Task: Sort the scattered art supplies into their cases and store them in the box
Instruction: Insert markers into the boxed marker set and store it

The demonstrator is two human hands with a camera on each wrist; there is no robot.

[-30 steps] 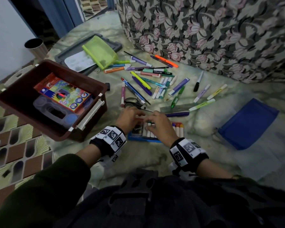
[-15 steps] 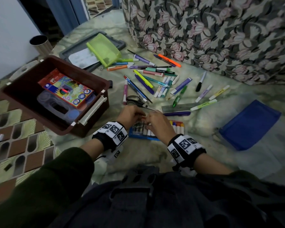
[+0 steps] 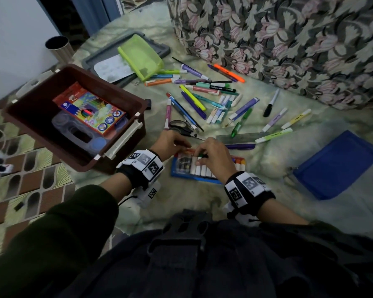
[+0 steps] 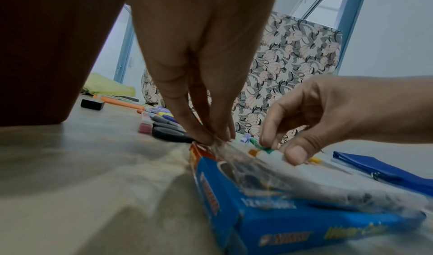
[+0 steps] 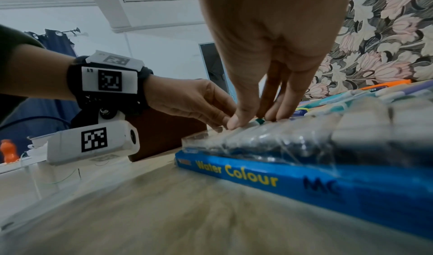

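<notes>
A blue water colour box (image 3: 194, 179) lies on the floor in front of me, its white paint tubes in a clear plastic tray (image 4: 236, 159). My left hand (image 3: 186, 146) pinches the tray's far left corner with thumb and fingers (image 4: 199, 134). My right hand (image 3: 199, 157) pinches a green-capped tube (image 4: 264, 148) between thumb and forefinger near the tray's left end, seen close in the right wrist view (image 5: 259, 121). The brown storage box (image 3: 108, 82) stands open to the left and holds a coloured pencil pack (image 3: 91, 110) on a clear handled case (image 3: 78, 132).
Several pens and markers (image 3: 202, 97), black scissors (image 3: 181, 127) and a ruler (image 3: 241, 137) lie scattered beyond the hands. A green pouch (image 3: 140, 57) rests on a grey lid (image 3: 108, 50) at the back, a blue pouch (image 3: 336, 164) at the right. A floral sofa (image 3: 289, 39) bounds the far side.
Both hands have stayed over the water colour box. The right hand's fingers have shifted onto the green-capped tube, and the left hand's fingertips now meet it at the tray's far corner.
</notes>
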